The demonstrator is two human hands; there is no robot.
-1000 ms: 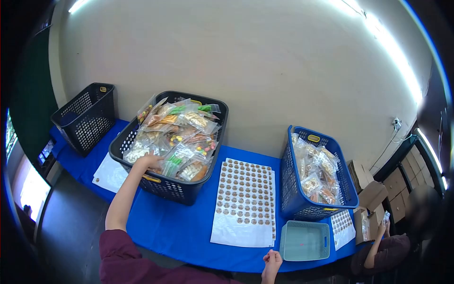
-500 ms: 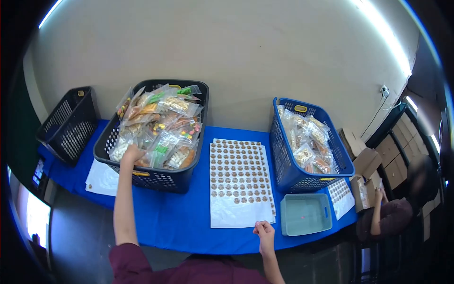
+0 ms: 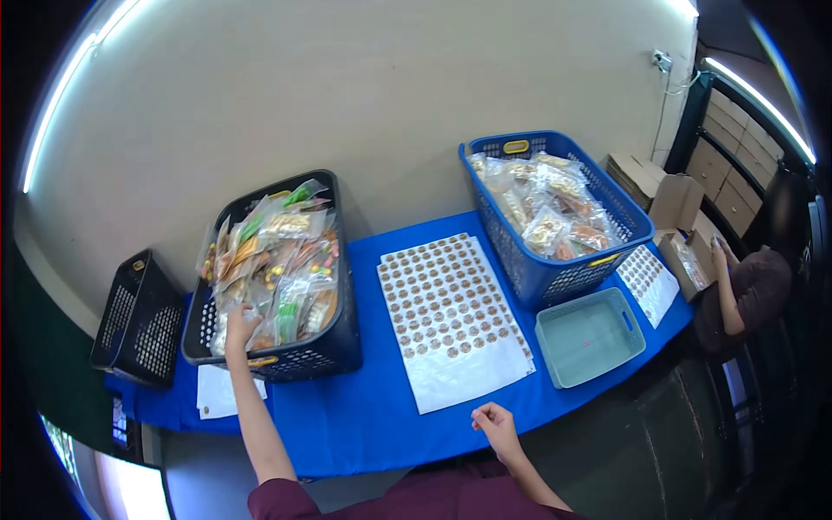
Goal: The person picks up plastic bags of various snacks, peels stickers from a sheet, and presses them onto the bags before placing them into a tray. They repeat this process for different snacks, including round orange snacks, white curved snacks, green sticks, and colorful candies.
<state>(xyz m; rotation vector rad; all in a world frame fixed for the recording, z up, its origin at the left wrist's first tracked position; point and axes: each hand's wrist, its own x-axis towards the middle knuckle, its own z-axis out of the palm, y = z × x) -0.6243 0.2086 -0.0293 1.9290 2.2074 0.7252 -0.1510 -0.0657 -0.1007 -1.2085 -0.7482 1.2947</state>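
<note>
My left hand (image 3: 242, 330) reaches into the near left corner of a black basket (image 3: 345, 303) heaped with clear snack bags (image 3: 276, 260). Its fingers close at the top of a bag with pale contents; part of the grip is hidden. Over the front edge of the table, my right hand (image 3: 497, 431) is held with thumb and fingertips pinched together. Whatever it may hold is too small to make out. Just beyond it lie sheets of round stickers (image 3: 459, 381), printed in rows, with some blank backing at the near end.
A blue basket (image 3: 555, 284) of snack bags stands right, behind a pale green tray (image 3: 568, 368). More sticker sheets (image 3: 652, 282) lie beside it. A smaller black basket (image 3: 139, 325) is far left. A person (image 3: 750, 290) works by an open carton (image 3: 693, 251) at right.
My view has turned and tilted, so the baskets and sheets appear shifted. My left hand stays at the black basket's near corner; my right hand stays pinched near the table edge.
</note>
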